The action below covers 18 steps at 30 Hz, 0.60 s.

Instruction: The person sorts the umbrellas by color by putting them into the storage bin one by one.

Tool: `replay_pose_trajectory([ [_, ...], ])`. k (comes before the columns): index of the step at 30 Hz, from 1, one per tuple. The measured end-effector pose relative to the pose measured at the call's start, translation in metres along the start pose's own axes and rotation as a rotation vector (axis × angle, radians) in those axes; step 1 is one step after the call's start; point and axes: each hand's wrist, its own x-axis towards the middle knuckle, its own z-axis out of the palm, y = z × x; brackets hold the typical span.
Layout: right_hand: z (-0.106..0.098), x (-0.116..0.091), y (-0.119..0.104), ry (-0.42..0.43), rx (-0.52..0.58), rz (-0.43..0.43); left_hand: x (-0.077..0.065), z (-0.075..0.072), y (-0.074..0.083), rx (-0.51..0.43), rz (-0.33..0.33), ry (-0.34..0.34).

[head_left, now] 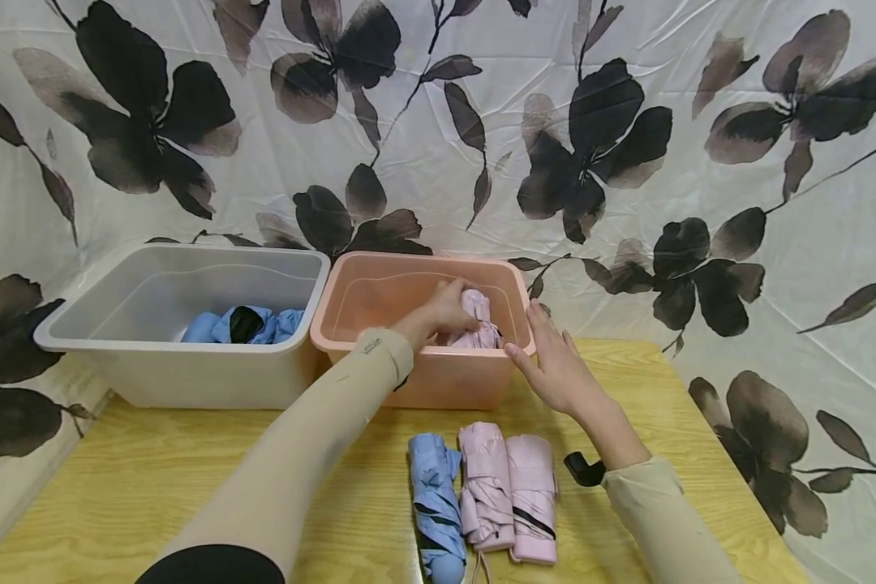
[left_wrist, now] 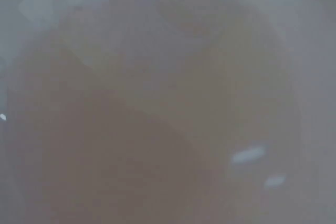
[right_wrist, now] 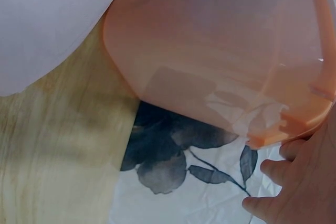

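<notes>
My left hand (head_left: 444,311) reaches into the salmon-pink bin (head_left: 448,380) and grips a folded pink umbrella (head_left: 476,307) near the bin's right end. The lower part of that umbrella is hidden by the bin's front wall. My right hand (head_left: 557,369) rests with straight fingers against the bin's right rim; in the right wrist view its fingers (right_wrist: 275,171) touch the bin's edge from outside. On the table in front lie a folded blue umbrella (head_left: 435,495) and two folded pink umbrellas (head_left: 486,483) (head_left: 533,487), side by side. The left wrist view is too hazy to make out.
A greyish-white bin (head_left: 204,377) stands left of the pink one, with blue folded umbrellas (head_left: 263,326) inside. Both bins stand on a wood-grain table (head_left: 358,503). Behind them hangs a white floral sheet (head_left: 445,203). A curved black object (head_left: 584,470) shows by the right wrist.
</notes>
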Motion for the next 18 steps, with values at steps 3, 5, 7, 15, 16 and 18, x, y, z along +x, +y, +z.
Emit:
replay_pose_trajectory([
  [3, -0.0003, 0.0005, 0.0002, 0.006, 0.007, -0.001, 0.0019, -0.0009, -0.0009, 0.042, 0.007, -0.075],
  [5, -0.0007, 0.0003, 0.0007, 0.008, 0.006, -0.005, 0.0023, -0.0016, -0.0008, 0.075, 0.015, -0.133],
  [7, -0.0014, 0.0005, 0.0006, 0.010, 0.006, -0.008, 0.0022, -0.0021, -0.0005, 0.110, 0.035, -0.187],
  [15, -0.0012, -0.0003, 0.0013, 0.006, 0.001, -0.005, -0.0015, -0.0032, -0.0009, 0.235, 0.122, -0.400],
  [16, -0.0008, -0.0006, 0.0016, 0.005, -0.001, -0.005, -0.0018, -0.0032, -0.0015, 0.233, 0.119, -0.427],
  [18, -0.0007, -0.0010, 0.0013, 0.004, 0.000, -0.003, -0.0027, -0.0038, -0.0027, 0.241, 0.103, -0.463],
])
